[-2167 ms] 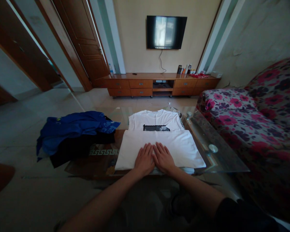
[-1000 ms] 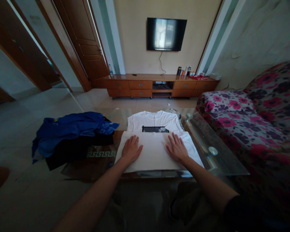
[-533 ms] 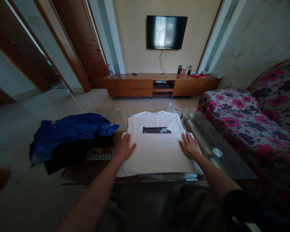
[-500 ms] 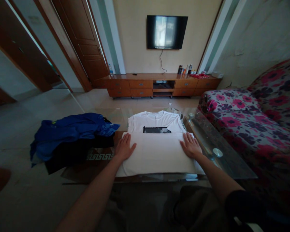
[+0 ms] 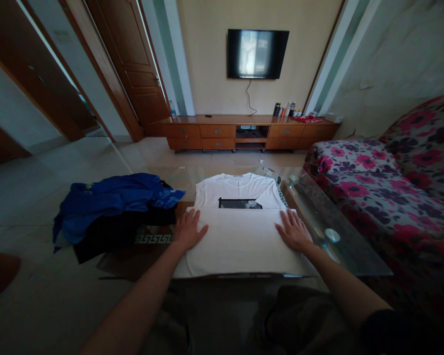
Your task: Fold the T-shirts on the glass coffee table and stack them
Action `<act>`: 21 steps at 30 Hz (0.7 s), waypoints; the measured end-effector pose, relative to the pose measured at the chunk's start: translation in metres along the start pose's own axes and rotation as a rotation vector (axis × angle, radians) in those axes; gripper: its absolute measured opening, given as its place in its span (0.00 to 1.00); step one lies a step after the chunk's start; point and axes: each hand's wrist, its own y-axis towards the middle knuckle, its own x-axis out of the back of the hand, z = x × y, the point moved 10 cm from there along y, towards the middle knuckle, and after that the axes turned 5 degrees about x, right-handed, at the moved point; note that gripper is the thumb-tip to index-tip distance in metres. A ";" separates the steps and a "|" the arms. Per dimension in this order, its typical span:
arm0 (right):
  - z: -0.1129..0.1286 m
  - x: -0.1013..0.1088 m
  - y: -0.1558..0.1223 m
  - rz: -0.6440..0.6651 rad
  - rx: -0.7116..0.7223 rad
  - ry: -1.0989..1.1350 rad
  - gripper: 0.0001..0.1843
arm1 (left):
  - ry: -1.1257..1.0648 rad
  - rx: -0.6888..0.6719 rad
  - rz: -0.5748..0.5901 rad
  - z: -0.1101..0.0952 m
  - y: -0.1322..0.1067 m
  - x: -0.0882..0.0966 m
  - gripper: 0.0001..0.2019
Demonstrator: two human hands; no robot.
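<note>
A white T-shirt (image 5: pixel 240 236) with a dark print lies on a glass coffee table (image 5: pixel 340 251), its lower half folded up over the front. My left hand (image 5: pixel 188 230) rests flat on the shirt's left edge, fingers spread. My right hand (image 5: pixel 294 230) lies flat on the shirt's right edge, fingers spread too. Neither hand grips anything.
A heap of blue and dark clothes (image 5: pixel 111 207) lies on the table's left side. A floral sofa (image 5: pixel 388 182) stands to the right. A wooden TV cabinet (image 5: pixel 244 132) and wall TV (image 5: pixel 258 53) are at the far wall. Tiled floor lies to the left.
My hands started together at the fold's middle and slid apart across the shirt to its left and right edges. In the last half second they barely moved.
</note>
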 end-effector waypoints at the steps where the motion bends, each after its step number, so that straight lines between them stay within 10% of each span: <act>1: 0.001 0.003 -0.001 -0.009 0.006 -0.003 0.43 | 0.001 0.009 -0.007 0.002 0.002 0.001 0.36; 13: -0.019 0.001 0.016 -0.005 -0.068 0.026 0.45 | -0.036 0.056 -0.015 0.021 0.024 -0.021 0.36; 21: 0.041 0.015 0.007 -0.084 0.076 -0.047 0.39 | -0.074 -0.175 -0.076 -0.045 0.005 0.002 0.32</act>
